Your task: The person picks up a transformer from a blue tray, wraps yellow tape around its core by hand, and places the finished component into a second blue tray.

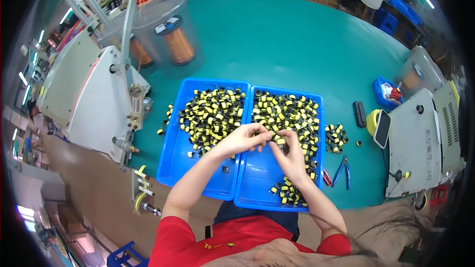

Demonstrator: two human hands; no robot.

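Above the inner edges of two blue trays, my hands come close together. In my right hand (291, 157), thumb and fingers close round a small black coil bobbin wrapped in yellow tape (280, 142). The fingers of my left hand (246, 138) are pinched right beside it; whatever they hold is too small to make out. Heaps of similar yellow-taped bobbins fill the far parts of the left tray (174, 168) and the right tray (258, 178). A smaller group of bobbins (291, 193) lies in the right tray's near right corner.
Loose bobbins (336, 138) lie on the green table (277, 34) right of the trays, near blue-handled pliers (339, 170) and a black case (359, 114). Machines flank me: a white one (94, 104) left, a grey one (413, 143) right. Copper wire spools (178, 44) stand far left.
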